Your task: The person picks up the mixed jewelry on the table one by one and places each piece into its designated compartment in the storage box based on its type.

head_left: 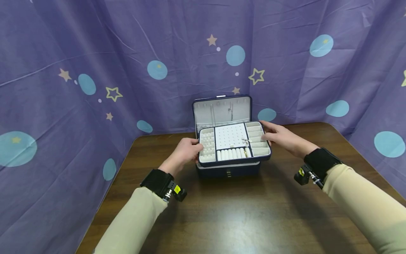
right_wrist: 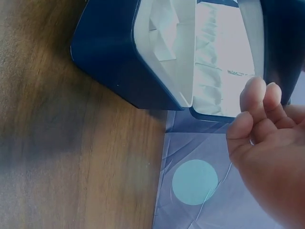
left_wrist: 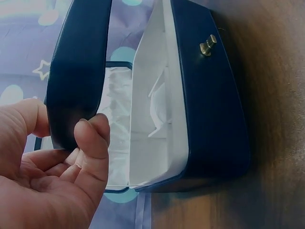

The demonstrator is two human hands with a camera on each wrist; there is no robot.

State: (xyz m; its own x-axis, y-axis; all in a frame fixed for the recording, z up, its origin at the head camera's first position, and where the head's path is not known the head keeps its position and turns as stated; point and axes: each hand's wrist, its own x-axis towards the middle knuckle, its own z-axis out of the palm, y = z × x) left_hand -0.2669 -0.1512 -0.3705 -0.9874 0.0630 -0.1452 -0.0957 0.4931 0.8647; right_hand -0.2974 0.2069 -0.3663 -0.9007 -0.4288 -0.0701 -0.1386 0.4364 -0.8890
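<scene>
Both my hands hold a navy jewelry tray (head_left: 235,163) by its two ends, raised above the open jewelry box (head_left: 244,171). At the left end, my left hand (head_left: 185,152) pinches the tray's edge, its thumb and fingers around the corner in the left wrist view. My right hand (head_left: 283,138) grips the opposite end; in the right wrist view several of its fingers (right_wrist: 252,98) curl near the tray's dark side. Small earrings (head_left: 245,141) sit on the white panel, and a gold ring (head_left: 245,153) is in the ring rolls. White compartments show inside the box.
The box's lid (head_left: 203,114) stands upright behind, with necklaces (head_left: 231,112) hanging inside it. A brass clasp (left_wrist: 208,46) is on the box's front. Brown wooden table (head_left: 222,218) lies around, and a purple patterned curtain (head_left: 190,42) hangs close behind.
</scene>
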